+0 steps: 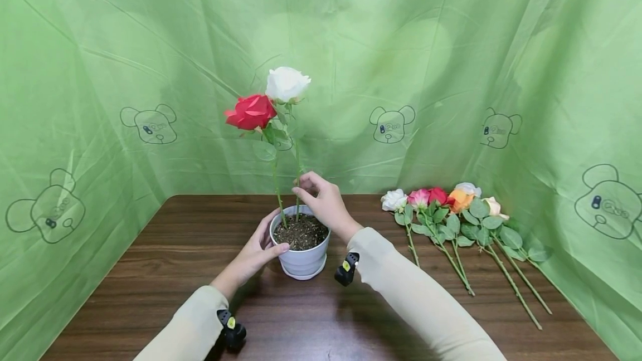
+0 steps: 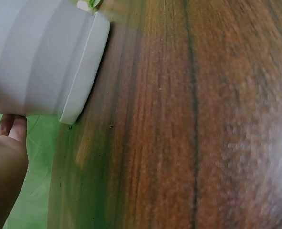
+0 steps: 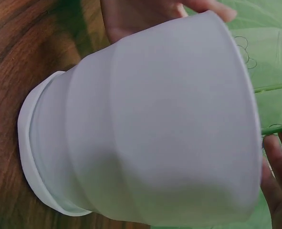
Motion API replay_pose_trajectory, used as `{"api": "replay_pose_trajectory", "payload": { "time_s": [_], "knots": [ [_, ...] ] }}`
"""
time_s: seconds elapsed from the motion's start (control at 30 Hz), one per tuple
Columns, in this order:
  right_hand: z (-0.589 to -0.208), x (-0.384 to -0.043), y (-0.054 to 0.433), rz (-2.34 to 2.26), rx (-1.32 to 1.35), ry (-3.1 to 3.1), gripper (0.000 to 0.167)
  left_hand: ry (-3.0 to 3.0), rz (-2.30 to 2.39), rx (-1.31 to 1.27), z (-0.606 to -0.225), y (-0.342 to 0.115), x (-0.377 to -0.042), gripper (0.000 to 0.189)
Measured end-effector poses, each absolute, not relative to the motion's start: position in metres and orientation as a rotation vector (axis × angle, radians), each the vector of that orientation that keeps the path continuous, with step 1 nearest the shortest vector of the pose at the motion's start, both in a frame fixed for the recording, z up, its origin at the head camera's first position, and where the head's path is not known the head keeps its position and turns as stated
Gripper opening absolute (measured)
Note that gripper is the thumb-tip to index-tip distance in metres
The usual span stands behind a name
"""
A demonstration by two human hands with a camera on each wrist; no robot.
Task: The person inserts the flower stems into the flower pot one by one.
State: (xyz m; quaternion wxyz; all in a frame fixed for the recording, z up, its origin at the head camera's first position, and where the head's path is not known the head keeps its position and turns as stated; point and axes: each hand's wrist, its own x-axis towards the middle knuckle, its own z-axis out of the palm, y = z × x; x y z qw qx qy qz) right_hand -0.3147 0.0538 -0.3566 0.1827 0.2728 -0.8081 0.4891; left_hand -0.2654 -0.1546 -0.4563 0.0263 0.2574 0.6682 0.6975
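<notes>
A white flower pot (image 1: 305,263) filled with dark soil (image 1: 305,234) stands on its saucer in the middle of the table. My left hand (image 1: 256,254) holds the pot's left side, thumb at the rim and fingers around the back. Above the soil, my right hand (image 1: 325,202) pinches the green stem of an upright white rose (image 1: 287,83). That stem (image 3: 274,130) also shows between the fingertips in the right wrist view. A red rose (image 1: 251,112) stands in the soil to the left of the white one, its bloom slightly lower.
Several loose roses lie on the right of the brown wooden table (image 1: 165,255): a white rose (image 1: 394,200), an orange rose (image 1: 460,200) and others in pink, red and cream. Their stems point toward the front. A green curtain (image 1: 331,149) hangs behind and at both sides.
</notes>
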Motion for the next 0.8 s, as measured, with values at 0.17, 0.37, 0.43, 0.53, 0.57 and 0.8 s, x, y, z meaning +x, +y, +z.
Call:
{"api": "replay_pose_trajectory", "payload": {
  "time_s": [0.17,0.37,0.43,0.53,0.57,0.8],
  "knots": [
    [-0.363,-0.316,0.051,1.382,0.736,-2.285,0.012,2.063,2.156,0.772,-0.455,-0.153,-0.264,0.088],
    [-0.371,-0.318,0.050,1.459,0.697,-2.277,0.012,2.070,2.158,0.760,-0.455,-0.153,-0.264,0.087],
    [-0.374,-0.318,0.050,1.469,0.684,-2.278,0.012,2.071,2.159,0.767,-0.455,-0.153,-0.264,0.086],
    [-0.376,-0.319,0.050,1.464,0.681,-2.275,0.013,2.065,2.163,0.771,-0.455,-0.153,-0.263,0.087],
    [-0.376,-0.319,0.050,1.459,0.682,-2.276,0.013,2.062,2.164,0.769,-0.454,-0.153,-0.263,0.087],
    [-0.375,-0.319,0.049,1.390,0.713,-2.301,0.013,2.064,2.157,0.772,-0.453,-0.154,-0.264,0.088]
  ]
}}
